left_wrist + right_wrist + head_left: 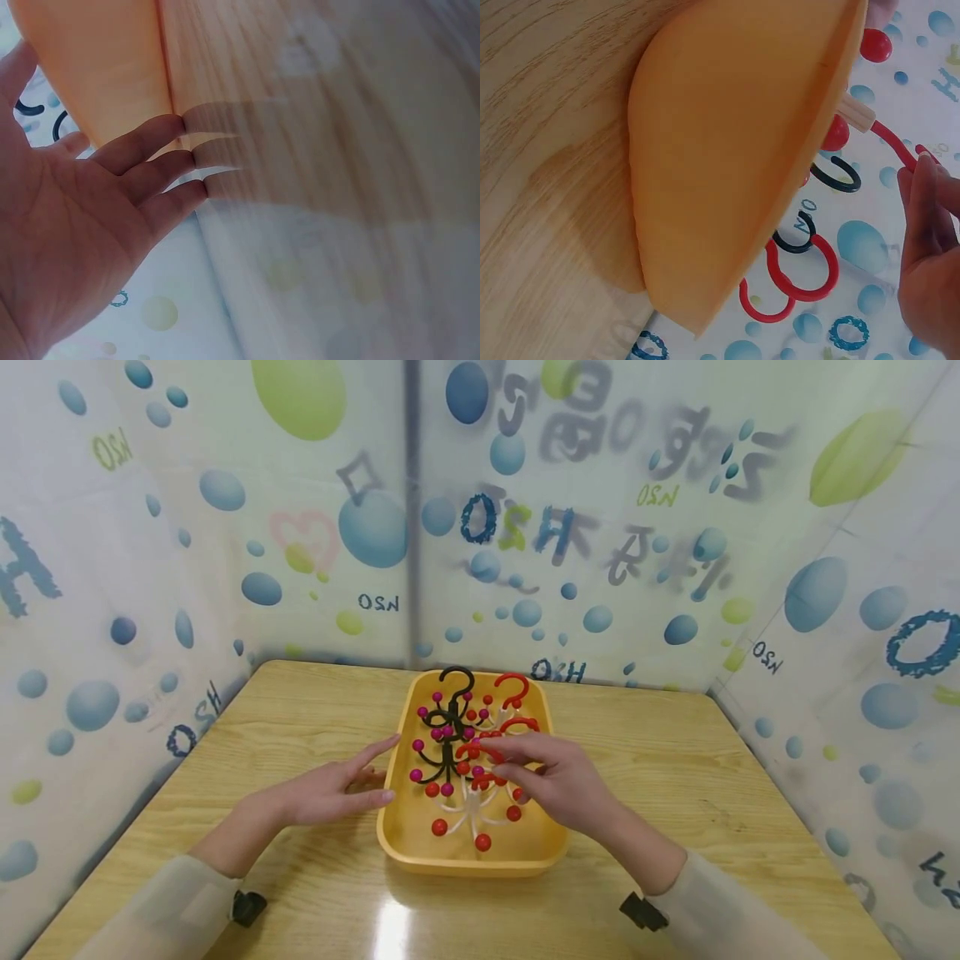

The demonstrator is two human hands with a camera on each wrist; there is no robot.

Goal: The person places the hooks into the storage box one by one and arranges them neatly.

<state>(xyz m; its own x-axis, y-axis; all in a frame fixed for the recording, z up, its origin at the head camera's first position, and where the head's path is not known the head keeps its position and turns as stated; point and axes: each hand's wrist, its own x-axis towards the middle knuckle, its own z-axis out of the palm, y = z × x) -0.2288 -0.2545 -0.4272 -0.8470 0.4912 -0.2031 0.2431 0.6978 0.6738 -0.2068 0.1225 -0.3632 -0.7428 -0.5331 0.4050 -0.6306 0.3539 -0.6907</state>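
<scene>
A yellow plastic tray holds several multi-arm hangers with ball-tipped arms. Along its left side lies my left hand, fingers extended, thumb tip at the rim; in the left wrist view the fingers spread beside the tray wall. My right hand reaches over the right rim and pinches the red hook of a white hanger with red balls. Behind it in the tray are black hangers with magenta balls and other red hooks. Overlapping arms and my right hand hide parts of the hangers.
The tray stands on a wooden table. Pale walls with blue and green dots enclose the table at the back and both sides. Dark bands sit at both sleeve cuffs.
</scene>
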